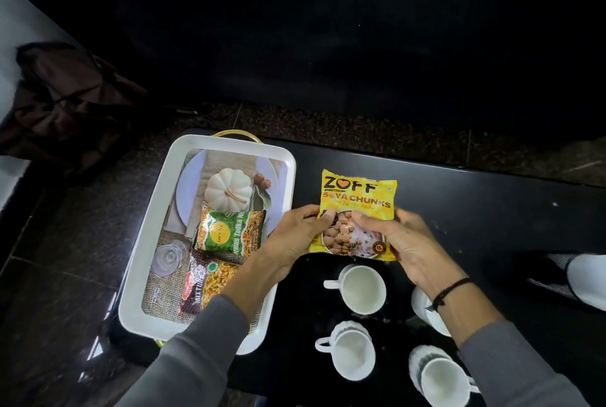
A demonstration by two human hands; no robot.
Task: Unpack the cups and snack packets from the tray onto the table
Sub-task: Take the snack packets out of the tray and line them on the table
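Observation:
Both hands hold a yellow soya chunks packet (357, 200) over the black table (475, 210), just right of the tray. My left hand (295, 236) grips its left edge and my right hand (400, 239) grips its right edge, thumbs on the front. The white tray (229, 144) with a pumpkin picture holds a green snack packet (229, 233) and a red mixture packet (200, 282), partly under my left forearm. Several white cups stand on the table near me, among them one (360, 288) below the packet and another (351, 354) closer.
A clear glass lid or dish (167, 257) lies in the tray's left side. A dark bag (65, 105) sits on the floor at far left. A white and striped object (583, 278) lies at the table's right edge. The background beyond the table is dark.

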